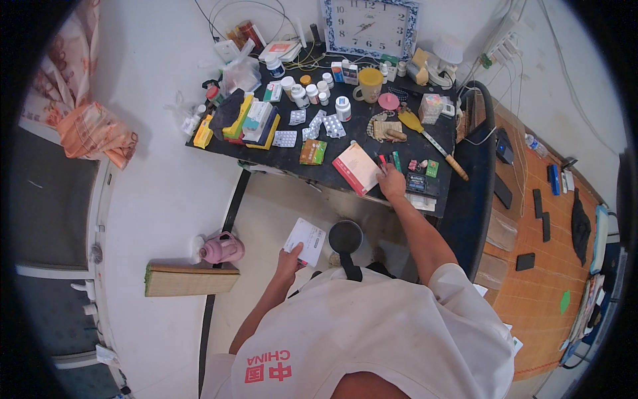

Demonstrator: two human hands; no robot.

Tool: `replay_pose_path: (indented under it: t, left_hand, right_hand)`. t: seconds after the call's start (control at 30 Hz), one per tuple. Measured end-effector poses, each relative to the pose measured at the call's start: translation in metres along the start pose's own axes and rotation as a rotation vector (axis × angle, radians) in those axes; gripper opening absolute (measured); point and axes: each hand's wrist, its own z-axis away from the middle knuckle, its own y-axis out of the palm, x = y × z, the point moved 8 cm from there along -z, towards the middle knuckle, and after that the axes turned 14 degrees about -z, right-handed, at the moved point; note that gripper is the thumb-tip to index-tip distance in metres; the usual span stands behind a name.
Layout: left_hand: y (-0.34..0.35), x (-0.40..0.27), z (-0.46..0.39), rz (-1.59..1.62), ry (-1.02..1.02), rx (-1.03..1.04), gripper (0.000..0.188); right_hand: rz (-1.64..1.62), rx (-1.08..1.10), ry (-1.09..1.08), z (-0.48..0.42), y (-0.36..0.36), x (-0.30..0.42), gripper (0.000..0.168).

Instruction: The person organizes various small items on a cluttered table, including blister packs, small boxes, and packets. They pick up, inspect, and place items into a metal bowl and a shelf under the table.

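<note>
My left hand (289, 263) grips a flat white medicine box (306, 239) in front of my body, below the desk's front edge, thumb on top. Out over the black desk (279, 160) reaches my right hand (392, 181), its fingertips at a red pen-like item (382, 159). Whether the fingers hold that item cannot be told. Just left of this hand lies a cream and red box (358, 168), projecting slightly past the desk edge. A green stick-like item (397, 160) is beside the fingers. Farther left sits a brown and green packet (313, 151).
Pill bottles (300, 96), blister packs (285, 138) and stacked boxes (256, 122) crowd the desk's left half. Behind stand a yellow-lidded mug (370, 86) and a square clock (371, 27). A yellow brush-like tool (433, 142) lies right. A pink thermos (223, 248) stands on the floor.
</note>
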Motion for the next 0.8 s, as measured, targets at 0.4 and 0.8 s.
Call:
replay_pose_path:
  t: [0.4,0.8]
  left_hand:
    - [0.025,-0.006,-0.021,-0.071,-0.048,0.033,0.034]
    - [0.008,0.005,0.008,-0.028,-0.079,-0.001,0.039]
  right_hand:
    - [0.243,0.201,-0.124,-0.013,0.020,0.033,0.048]
    - [0.151,0.219,-0.039,-0.039,0.052,0.016,0.034]
